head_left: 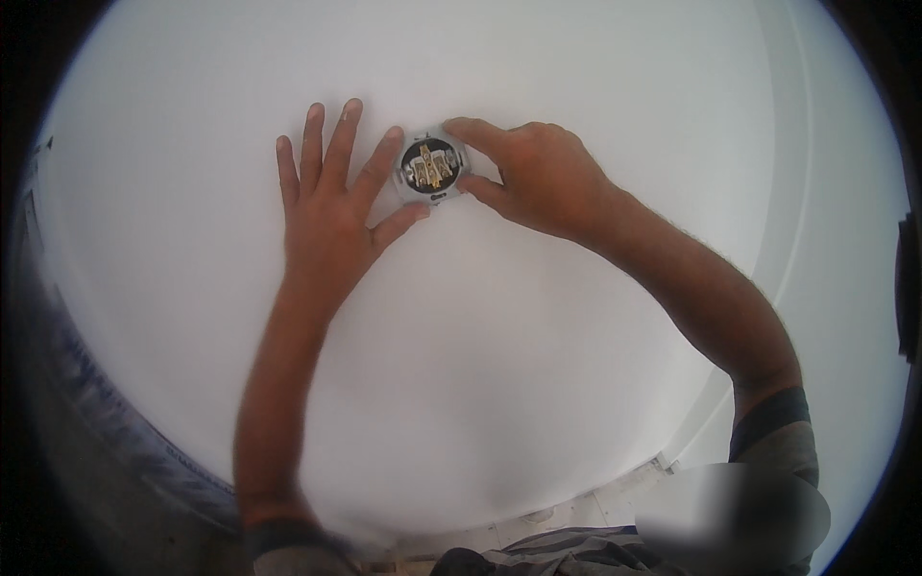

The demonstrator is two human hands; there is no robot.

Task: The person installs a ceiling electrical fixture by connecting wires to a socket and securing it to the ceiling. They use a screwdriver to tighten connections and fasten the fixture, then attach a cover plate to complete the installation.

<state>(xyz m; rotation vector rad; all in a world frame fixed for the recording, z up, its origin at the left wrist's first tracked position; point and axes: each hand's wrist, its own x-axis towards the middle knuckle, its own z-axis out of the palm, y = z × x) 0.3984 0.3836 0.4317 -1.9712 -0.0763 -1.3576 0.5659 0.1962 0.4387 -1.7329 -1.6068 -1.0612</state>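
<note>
head view: we see an uncovered electrical socket insert [429, 167] between our two hands, against the smooth white wall [451, 355]. its pale metal frame surrounds a dark round centre with brass-coloured contacts. our left hand [331, 211] is spread wide, palm toward the wall, its index fingertip at the frame's upper left edge and its thumb tip by the lower edge. our right hand [547, 178] pinches the frame's right side, index finger above and thumb below; its other fingers are folded, mostly hidden from us. below both hands, we make out striped dark clothing [576, 549]. whether screws hold the insert, we cannot tell.
</note>
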